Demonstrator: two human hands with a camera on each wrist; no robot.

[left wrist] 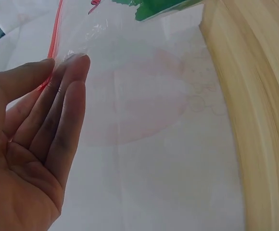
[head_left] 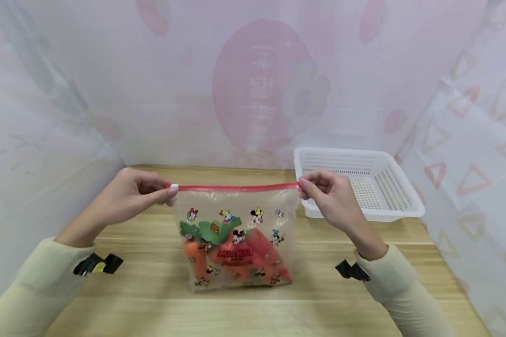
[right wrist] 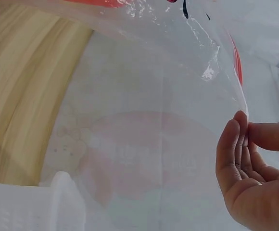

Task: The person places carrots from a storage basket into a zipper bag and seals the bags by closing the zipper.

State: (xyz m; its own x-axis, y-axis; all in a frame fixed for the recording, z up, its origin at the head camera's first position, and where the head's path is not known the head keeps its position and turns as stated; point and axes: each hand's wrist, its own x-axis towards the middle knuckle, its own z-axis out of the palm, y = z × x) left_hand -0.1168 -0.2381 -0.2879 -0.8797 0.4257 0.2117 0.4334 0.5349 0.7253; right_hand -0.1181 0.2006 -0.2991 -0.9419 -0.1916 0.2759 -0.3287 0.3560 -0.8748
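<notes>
A clear zipper bag [head_left: 236, 201] with cartoon prints hangs upright between both hands, its red zip strip stretched level along the top. Orange, red and green things [head_left: 257, 248] show through its front; one looks like a carrot with a green top. My left hand [head_left: 130, 194] pinches the top left corner, right at the white slider [head_left: 174, 186]. The top right corner is pinched between thumb and fingers of my right hand [head_left: 331, 196]. In the left wrist view the thumb and fingers meet at the red strip [left wrist: 55, 36]. The right wrist view shows the bag's edge in the fingertips [right wrist: 241, 115].
A white perforated plastic basket [head_left: 362, 215] stands at the back right of the wooden table [head_left: 152, 309], behind the right hand. Pale printed sheets [head_left: 173, 117] wall the table at the back and on both sides.
</notes>
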